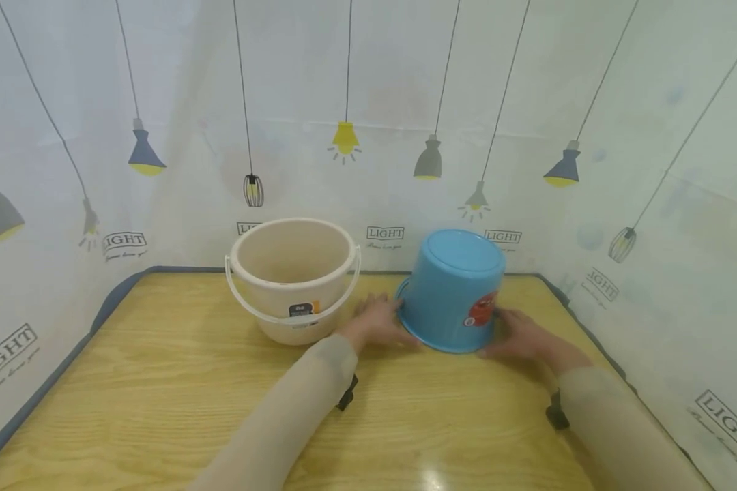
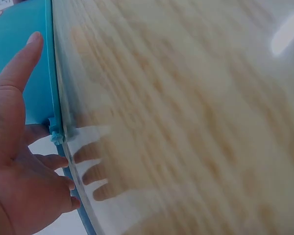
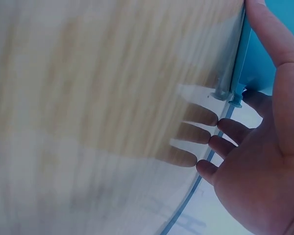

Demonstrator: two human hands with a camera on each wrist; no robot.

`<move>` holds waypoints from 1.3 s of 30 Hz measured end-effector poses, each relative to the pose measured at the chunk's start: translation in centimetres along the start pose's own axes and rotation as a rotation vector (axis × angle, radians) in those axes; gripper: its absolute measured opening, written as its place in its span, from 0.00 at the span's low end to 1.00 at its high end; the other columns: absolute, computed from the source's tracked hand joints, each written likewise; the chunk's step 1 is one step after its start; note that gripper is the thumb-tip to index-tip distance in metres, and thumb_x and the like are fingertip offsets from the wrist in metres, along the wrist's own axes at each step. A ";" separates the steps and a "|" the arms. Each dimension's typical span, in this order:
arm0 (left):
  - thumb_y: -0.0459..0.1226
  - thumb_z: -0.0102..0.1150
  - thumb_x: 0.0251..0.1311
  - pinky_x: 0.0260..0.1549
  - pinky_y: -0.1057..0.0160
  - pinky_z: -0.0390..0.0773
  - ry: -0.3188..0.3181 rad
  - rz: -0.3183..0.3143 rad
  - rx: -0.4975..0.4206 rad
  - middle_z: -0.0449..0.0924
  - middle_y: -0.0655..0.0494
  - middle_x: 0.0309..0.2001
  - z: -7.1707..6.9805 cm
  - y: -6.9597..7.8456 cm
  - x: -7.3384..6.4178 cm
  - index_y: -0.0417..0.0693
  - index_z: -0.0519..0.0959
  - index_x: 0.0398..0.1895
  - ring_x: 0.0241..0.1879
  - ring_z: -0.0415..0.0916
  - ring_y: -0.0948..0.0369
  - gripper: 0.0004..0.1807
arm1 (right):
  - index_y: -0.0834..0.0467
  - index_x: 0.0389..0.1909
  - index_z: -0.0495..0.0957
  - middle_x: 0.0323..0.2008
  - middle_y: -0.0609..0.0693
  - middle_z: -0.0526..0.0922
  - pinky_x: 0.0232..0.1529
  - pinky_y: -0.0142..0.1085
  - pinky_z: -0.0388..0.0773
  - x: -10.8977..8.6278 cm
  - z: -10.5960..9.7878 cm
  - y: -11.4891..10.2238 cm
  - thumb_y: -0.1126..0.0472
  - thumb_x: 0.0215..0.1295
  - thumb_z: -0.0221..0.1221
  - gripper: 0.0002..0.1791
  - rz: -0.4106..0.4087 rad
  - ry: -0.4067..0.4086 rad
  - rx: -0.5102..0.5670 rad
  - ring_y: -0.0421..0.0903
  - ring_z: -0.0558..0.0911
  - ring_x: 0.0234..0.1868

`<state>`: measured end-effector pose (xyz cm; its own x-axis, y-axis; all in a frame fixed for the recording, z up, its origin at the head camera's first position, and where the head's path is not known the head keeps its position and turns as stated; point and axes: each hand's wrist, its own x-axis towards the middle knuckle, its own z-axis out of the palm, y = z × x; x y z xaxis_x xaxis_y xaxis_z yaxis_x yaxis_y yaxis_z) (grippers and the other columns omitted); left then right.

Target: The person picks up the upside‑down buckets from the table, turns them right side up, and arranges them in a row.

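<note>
Now both grips are wide, with the left grip (image 1: 382,323) and the right grip (image 1: 524,337) (just bare hands) keeping their fingers loose around a blue bucket (image 1: 445,293). It sits between them, upside down, with each thumb by its side. Just beyond the left grip, a cream bucket (image 1: 269,292) stands right way up on the desk (image 1: 147,409). Behind is a wall (image 1: 393,88) with lamp pictures.
</note>
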<state>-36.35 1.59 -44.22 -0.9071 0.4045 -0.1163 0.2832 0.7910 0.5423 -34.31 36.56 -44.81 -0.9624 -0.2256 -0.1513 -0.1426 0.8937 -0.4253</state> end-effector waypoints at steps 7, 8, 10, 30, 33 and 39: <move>0.67 0.81 0.53 0.88 0.34 0.33 -0.024 -0.009 -0.011 0.51 0.42 0.89 -0.2 0.2 -0.4 0.53 0.57 0.90 0.89 0.35 0.34 0.67 | 0.67 0.87 0.50 0.84 0.74 0.56 0.82 0.73 0.55 0.1 0.0 -0.7 0.30 0.52 0.81 0.76 -0.058 0.026 0.036 0.77 0.57 0.84; 0.66 0.80 0.53 0.88 0.33 0.33 -0.027 -0.007 -0.008 0.51 0.42 0.89 -0.3 0.2 -0.5 0.52 0.57 0.90 0.89 0.35 0.33 0.67 | 0.67 0.87 0.50 0.84 0.74 0.57 0.82 0.73 0.56 0.1 0.0 -0.8 0.31 0.52 0.81 0.76 -0.068 0.029 0.041 0.76 0.58 0.84; 0.66 0.80 0.54 0.88 0.33 0.33 -0.032 -0.005 0.006 0.50 0.42 0.90 -0.4 0.3 -0.6 0.53 0.56 0.90 0.89 0.34 0.33 0.67 | 0.67 0.87 0.50 0.84 0.73 0.58 0.83 0.72 0.57 0.3 0.1 -0.7 0.32 0.51 0.82 0.76 -0.083 0.030 0.054 0.75 0.59 0.84; 0.60 0.84 0.53 0.88 0.35 0.32 0.033 -0.027 -0.042 0.58 0.48 0.88 0.7 -0.3 1.1 0.51 0.60 0.88 0.90 0.44 0.43 0.63 | 0.62 0.89 0.47 0.86 0.69 0.56 0.84 0.69 0.55 0.5 0.4 -1.2 0.31 0.51 0.81 0.77 -0.052 -0.002 0.066 0.73 0.57 0.86; 0.60 0.84 0.53 0.89 0.36 0.37 0.040 -0.027 -0.078 0.61 0.48 0.87 0.4 -0.1 0.8 0.50 0.61 0.87 0.89 0.50 0.43 0.63 | 0.63 0.89 0.47 0.86 0.69 0.56 0.84 0.69 0.54 0.4 0.2 -1.0 0.28 0.52 0.79 0.77 -0.056 -0.006 0.076 0.73 0.57 0.86; 0.57 0.86 0.52 0.86 0.41 0.61 0.065 0.017 -0.264 0.68 0.50 0.84 -0.3 -0.2 0.2 0.52 0.65 0.86 0.84 0.63 0.46 0.60 | 0.61 0.89 0.48 0.86 0.68 0.57 0.84 0.70 0.55 -0.4 -0.5 -0.6 0.26 0.57 0.74 0.73 -0.065 0.007 0.122 0.73 0.58 0.85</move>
<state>-36.65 1.39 -44.08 -0.9234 0.3798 -0.0566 0.2152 0.6339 0.7429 -33.91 36.29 -44.03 -0.9536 -0.2788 -0.1140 -0.1763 0.8234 -0.5395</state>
